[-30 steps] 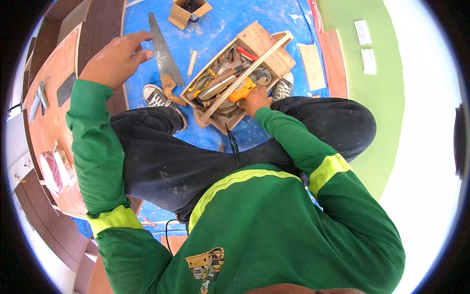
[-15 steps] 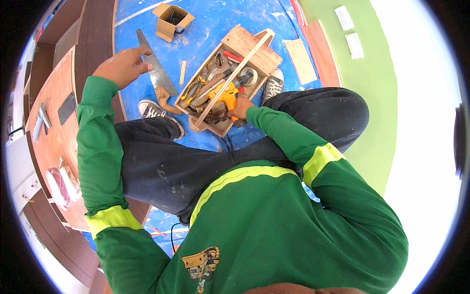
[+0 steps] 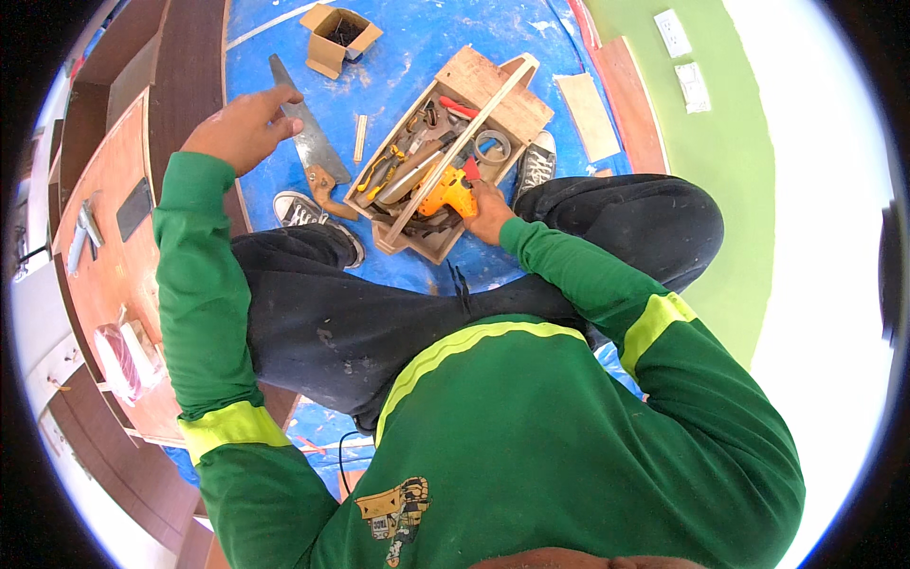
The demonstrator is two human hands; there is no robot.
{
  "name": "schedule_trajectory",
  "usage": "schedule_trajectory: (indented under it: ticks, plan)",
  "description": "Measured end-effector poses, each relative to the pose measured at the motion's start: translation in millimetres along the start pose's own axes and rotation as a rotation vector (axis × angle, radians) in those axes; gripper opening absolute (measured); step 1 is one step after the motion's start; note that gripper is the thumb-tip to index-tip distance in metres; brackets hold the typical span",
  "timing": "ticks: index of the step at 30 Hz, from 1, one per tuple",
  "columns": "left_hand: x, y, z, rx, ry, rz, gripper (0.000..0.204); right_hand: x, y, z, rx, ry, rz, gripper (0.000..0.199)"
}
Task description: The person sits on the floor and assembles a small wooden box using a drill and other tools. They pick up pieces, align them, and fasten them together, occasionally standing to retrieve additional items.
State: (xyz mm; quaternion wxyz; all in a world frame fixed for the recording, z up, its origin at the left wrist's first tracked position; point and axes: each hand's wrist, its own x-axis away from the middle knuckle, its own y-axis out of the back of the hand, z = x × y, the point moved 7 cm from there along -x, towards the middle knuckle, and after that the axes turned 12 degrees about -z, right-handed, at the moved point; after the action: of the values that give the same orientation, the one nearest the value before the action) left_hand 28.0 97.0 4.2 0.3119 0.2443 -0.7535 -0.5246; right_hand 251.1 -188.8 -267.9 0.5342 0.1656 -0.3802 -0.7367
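Observation:
My right hand (image 3: 489, 212) grips a yellow-orange pistol-shaped tool (image 3: 449, 194) with a red part, over the near right side of an open wooden toolbox (image 3: 524, 111). The tool's exact kind is unclear. Inside the box lie yellow-and-black-handled pliers (image 3: 382, 176), a red-handled tool (image 3: 459, 107), a roll of tape (image 3: 493, 146) and several other hand tools. A long wooden bar spans the box as its handle. My left hand (image 3: 245, 130) is raised with nothing in it, thumb and fingers apart. Beyond it, a handsaw (image 3: 317, 144) with a wooden handle lies on the floor sheet.
Blue sheeting (image 3: 408, 47) covers the floor. A cardboard box (image 3: 341, 40) of small dark pieces stands at the far side. Wood offcuts (image 3: 587, 117) lie right of the toolbox, near a green wall (image 3: 730, 180). A wooden panel (image 3: 114, 275) on my left bears a dark flat object.
My right hand has shifted slightly right and turned the yellow-orange tool, leaving the tape roll more exposed. My left hand keeps its raised pose. The whole view has shifted a little.

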Motion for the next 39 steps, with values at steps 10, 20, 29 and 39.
schedule_trajectory:
  ticks: [10, 20, 29, 39]
  plan:
    - [-25, -2, -3, 0.004, -0.077, -0.062, 0.045, -55, -52, -10, 0.143, 0.088, 0.135, 0.067]
    - [-62, -99, 111, -0.010, 0.123, 0.106, 0.059, -37, -23, 10, 0.620, 0.052, 0.695, 0.071]
    - [-32, -346, 237, -0.014, 0.727, -0.214, 0.131, -67, 245, 154, 0.118, 0.491, 0.034, 0.050]
    - [-5, -440, 214, 1.157, 1.080, -0.388, 0.043, -76, 341, 143, 0.109, 0.303, -0.307, 0.048]
